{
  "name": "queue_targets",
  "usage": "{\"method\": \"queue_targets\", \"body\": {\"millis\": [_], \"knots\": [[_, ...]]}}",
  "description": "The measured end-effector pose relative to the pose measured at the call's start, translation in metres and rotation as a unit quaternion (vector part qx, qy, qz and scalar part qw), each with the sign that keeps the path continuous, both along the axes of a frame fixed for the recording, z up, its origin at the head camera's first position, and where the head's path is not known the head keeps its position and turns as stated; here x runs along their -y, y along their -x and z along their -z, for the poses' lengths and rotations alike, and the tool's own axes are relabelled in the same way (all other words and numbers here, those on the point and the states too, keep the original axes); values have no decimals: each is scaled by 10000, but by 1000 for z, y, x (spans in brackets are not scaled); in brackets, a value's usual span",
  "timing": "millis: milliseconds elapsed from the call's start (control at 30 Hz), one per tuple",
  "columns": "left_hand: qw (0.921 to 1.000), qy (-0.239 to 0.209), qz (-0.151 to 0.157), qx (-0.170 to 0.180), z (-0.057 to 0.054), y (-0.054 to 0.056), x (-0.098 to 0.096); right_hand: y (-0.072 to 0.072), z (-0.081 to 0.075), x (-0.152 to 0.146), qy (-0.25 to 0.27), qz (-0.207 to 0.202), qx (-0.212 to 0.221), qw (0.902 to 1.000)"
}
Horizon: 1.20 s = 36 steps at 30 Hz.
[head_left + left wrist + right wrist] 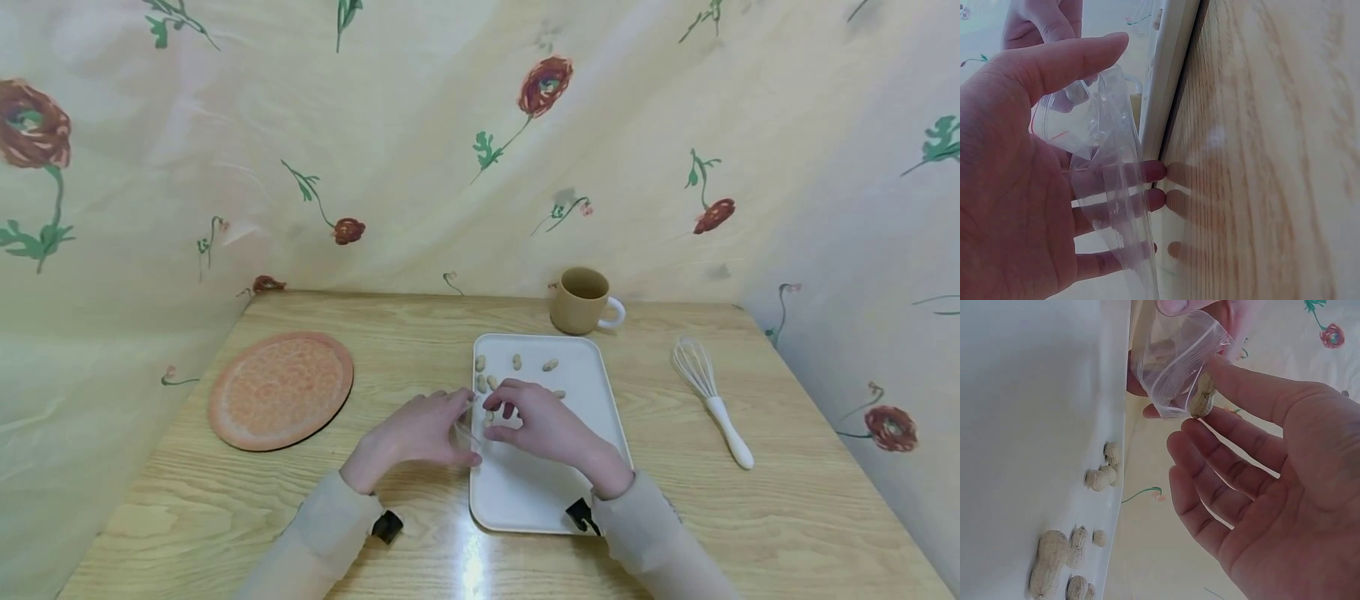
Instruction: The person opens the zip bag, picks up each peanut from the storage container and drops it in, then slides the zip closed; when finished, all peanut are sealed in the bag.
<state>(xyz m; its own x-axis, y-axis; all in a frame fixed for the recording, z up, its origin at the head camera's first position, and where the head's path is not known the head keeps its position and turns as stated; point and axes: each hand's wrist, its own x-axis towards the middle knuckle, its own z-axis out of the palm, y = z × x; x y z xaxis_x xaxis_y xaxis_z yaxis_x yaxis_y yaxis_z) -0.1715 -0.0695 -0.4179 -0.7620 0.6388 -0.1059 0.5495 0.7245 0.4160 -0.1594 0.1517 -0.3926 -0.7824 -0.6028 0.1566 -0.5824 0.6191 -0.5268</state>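
My left hand [423, 433], at the left edge of a white tray [551, 500], holds a clear zip-lock bag [1113, 150]. In the left wrist view the thumb lies across the bag's top and the other fingers show through the plastic. Over the tray, my right hand [543, 425] pinches a peanut [1202, 400] between thumb and fingertips at the bag's zip-lined mouth. Several peanuts [1049, 565] lie on the tray, mostly in its far half.
Behind the tray stands a tan mug [577, 302] with a white handle. A white whisk [712, 400] lies to the right. On the left is a round orange-patterned mat [281, 390]. A flowered cloth [420, 150] hangs behind the wooden table [405, 342].
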Motion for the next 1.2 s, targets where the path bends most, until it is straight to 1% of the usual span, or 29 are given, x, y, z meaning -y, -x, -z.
{"method": "queue_targets", "body": {"millis": [500,800,1000,1200], "knots": [[10000,3,-30,-30,0,0,0,-1,-1,0,13,-36,189,9998],[10000,16,-51,32,0,0,0,-1,-1,-2,45,-87,257,9996],[10000,30,-53,28,0,0,0,1,-2,-5,26,-31,223,9997],[9999,50,-111,47,3,1,-1,7,-4,-15,63,129,81,9999]]}}
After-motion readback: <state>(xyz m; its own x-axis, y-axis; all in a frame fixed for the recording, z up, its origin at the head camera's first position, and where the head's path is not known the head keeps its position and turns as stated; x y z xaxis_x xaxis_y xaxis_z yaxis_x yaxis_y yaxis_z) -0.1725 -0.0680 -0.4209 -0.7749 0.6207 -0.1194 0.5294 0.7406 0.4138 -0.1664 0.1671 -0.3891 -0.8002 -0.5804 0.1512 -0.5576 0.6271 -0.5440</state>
